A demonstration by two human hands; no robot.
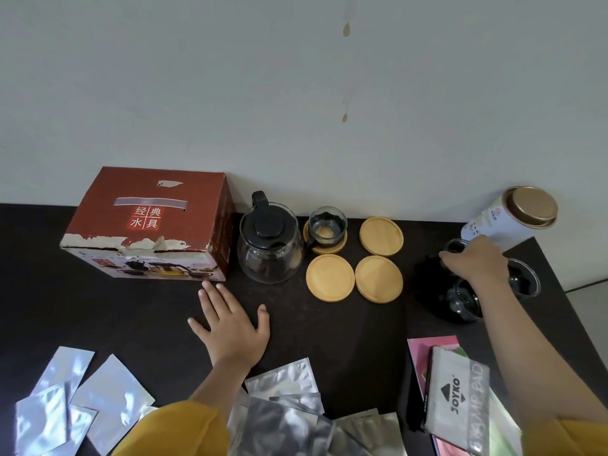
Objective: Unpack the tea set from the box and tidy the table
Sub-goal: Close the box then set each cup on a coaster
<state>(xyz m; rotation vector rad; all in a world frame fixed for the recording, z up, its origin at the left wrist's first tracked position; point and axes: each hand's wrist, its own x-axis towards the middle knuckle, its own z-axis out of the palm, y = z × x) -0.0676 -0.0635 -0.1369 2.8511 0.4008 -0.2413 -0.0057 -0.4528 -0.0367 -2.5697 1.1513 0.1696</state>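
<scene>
The red tea-set box [148,222] stands closed at the back left of the dark table [345,324]. Right of it is a glass teapot [269,245] with a black lid. One glass cup [327,223] sits on a wooden coaster; three bare wooden coasters [381,236] [330,278] [378,279] lie beside it. My left hand [232,324] rests flat on the table, fingers spread. My right hand [473,261] reaches over a cluster of glass cups at the right and grips one cup [455,246] by its rim. Two more cups [526,281] [464,302] stand under my forearm.
A white tin with a gold lid [513,217] stands tilted at the back right, by the table's right edge. Several silver foil pouches [82,390] [289,409] lie along the front. A stamp-pad packet and coloured papers [457,399] lie at the front right.
</scene>
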